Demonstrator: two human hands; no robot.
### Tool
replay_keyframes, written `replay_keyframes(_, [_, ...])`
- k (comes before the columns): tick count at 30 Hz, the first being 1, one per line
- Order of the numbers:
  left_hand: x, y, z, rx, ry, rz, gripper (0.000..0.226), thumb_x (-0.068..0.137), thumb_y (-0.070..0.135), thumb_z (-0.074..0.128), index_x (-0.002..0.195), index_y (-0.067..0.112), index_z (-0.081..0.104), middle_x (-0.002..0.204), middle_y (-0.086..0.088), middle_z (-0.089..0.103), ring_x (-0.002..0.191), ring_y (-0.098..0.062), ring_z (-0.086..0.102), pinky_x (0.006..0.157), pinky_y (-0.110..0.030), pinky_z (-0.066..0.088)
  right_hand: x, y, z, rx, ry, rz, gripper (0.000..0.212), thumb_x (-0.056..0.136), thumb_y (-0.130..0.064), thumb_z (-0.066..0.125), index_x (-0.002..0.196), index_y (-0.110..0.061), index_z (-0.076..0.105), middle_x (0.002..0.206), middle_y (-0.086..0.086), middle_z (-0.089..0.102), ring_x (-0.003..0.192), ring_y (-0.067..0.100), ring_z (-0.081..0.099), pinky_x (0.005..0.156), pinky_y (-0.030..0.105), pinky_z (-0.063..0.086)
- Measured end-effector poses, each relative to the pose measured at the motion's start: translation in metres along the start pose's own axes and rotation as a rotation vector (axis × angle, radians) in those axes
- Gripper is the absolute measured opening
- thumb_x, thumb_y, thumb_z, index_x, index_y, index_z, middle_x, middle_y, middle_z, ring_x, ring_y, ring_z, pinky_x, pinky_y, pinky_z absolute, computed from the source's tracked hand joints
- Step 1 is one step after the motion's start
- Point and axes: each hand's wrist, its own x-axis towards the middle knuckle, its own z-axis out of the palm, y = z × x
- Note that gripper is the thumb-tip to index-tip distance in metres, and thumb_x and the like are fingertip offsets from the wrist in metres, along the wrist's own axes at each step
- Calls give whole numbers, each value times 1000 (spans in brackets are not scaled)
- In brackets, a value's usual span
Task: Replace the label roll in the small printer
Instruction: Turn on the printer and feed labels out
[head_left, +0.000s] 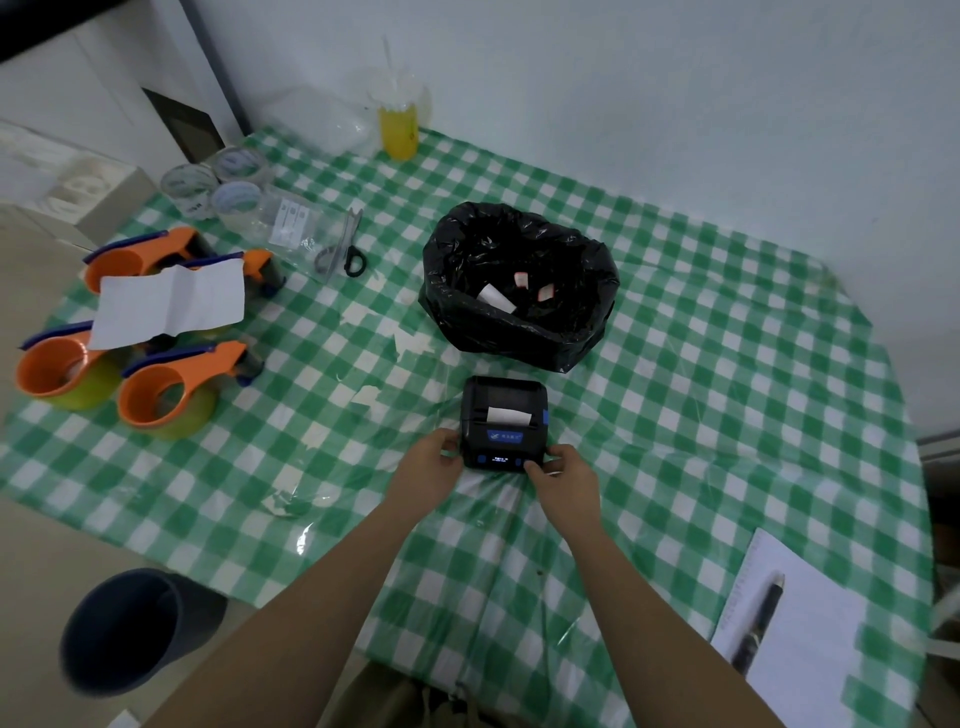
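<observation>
Two hands hold the small black printer (503, 423) near the middle of the green checked table (701, 364): the left hand (428, 465) has its fingers curled on the printer's left side, and the right hand (563, 475) pinches its front right corner. One white label strip (508, 415) sticks out of the printer's top. Behind it sits one black bag (519, 286), and far left are four orange tape holders (171, 387), three tape rolls (236, 200) and one pair of scissors (345, 249).

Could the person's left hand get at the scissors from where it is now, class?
Probably yes. The left hand is at the printer, and the scissors lie farther back and left on the table, with only bare cloth between.
</observation>
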Motion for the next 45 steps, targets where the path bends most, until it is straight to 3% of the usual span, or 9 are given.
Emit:
replay_keyframes(6, [-1, -2, 1, 5, -4, -17, 32, 87, 3, 53, 118, 4, 56, 117, -16, 62, 92, -28, 61, 86, -34, 48, 1, -5, -1, -24, -7, 16, 35, 86, -20, 65, 115, -3, 54, 102, 13, 67, 77, 17, 55, 64, 25, 40])
replay_keyframes(9, [-1, -3, 1, 1, -7, -32, 32, 87, 3, 53, 119, 4, 55, 119, -16, 62, 98, -31, 62, 84, -33, 48, 1, -4, -2, -37, -11, 15, 34, 86, -21, 64, 113, -3, 55, 93, 8, 64, 75, 17, 55, 54, 21, 38])
replay_keyframes(12, [-1, -3, 1, 5, -4, -33, 33, 87, 4, 52, 120, 4, 54, 120, -15, 62, 100, -31, 62, 86, -34, 48, 1, -5, -2, -46, -11, 14, 30, 85, -21, 65, 108, -3, 56, 88, 6, 62, 72, 17, 55, 54, 23, 38])
replay_keyframes(17, [-2, -4, 1, 10, 0, -19, 33, 87, 4, 52, 120, 4, 55, 119, -16, 62, 99, -30, 63, 85, -32, 47, 2, -5, -2, -26, -13, 17, 30, 86, -20, 65, 109, -4, 56, 97, 12, 67, 74, 17, 55, 53, 20, 37])
replay_keyframes(21, [-3, -3, 1, 20, 8, -7, 32, 87, 4, 53, 119, 4, 56, 119, -16, 63, 100, -31, 62, 87, -35, 48, 0, -1, -3, 9, -22, 18, 39, 86, -22, 65, 119, -6, 53, 102, 13, 67, 80, 17, 56, 64, 25, 42])
replay_keyframes(28, [-5, -3, 1, 13, 17, -17, 33, 88, 7, 52, 121, 6, 54, 119, -14, 63, 101, -28, 62, 85, -32, 47, -3, 6, -6, 23, -14, 6, 40, 87, -24, 63, 122, -8, 52, 108, 13, 65, 85, 17, 55, 70, 27, 41])
replay_keyframes(32, [-6, -1, 0, 2, 22, -15, 33, 88, 6, 52, 121, 6, 53, 118, -14, 63, 90, -21, 58, 74, -28, 43, -3, 8, -11, 34, -1, 5, 37, 88, -22, 62, 121, -8, 53, 106, 12, 65, 85, 16, 55, 70, 28, 43])
replay_keyframes(36, [-5, 1, 0, -3, 20, -23, 36, 88, 7, 52, 124, 5, 51, 120, -15, 62, 101, -28, 60, 78, -29, 43, -2, 8, -14, 26, 12, -6, 35, 88, -22, 61, 120, -8, 54, 94, 5, 61, 84, 16, 55, 69, 29, 45])
replay_keyframes(45, [-9, 4, -1, -7, 35, 6, 32, 90, 9, 50, 122, 6, 52, 117, -14, 61, 88, -16, 53, 76, -26, 40, -4, 8, -15, 36, 27, -27, 34, 89, -23, 61, 119, -9, 54, 91, 3, 59, 84, 17, 56, 70, 30, 46])
